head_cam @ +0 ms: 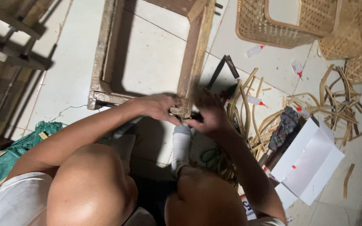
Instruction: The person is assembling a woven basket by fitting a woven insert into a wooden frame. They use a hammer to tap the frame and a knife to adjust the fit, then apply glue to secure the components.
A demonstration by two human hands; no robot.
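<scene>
Head view, looking down at a tiled floor [156, 62]. The largest object is a weathered wooden frame [105, 67] lying flat on the floor, open in the middle; its long side rails run from the lower middle of the view toward the far edge, tilting slightly rightward, and a short cross rail closes the near end. A woven basket [256, 25] stands at the far right corner of the view, well apart; a white folded card box [311, 163] lies at the near right, beside a loose heap of bent cane strips [248, 104]. Small white glue bottles with red tips [254, 50] are scattered between basket and strips. Both hands meet at the frame's near right corner: the left hand [160, 106] is closed over the end of the cross rail, gripping it; the right hand [210, 115] is curled around a small dark object, too blurred to identify, pressed against the same corner. Judged risk: with the corner joint hidden under the fingers, a slip of whatever is held could strike the left hand's fingers, or the frame could skid on the smooth tile.
</scene>
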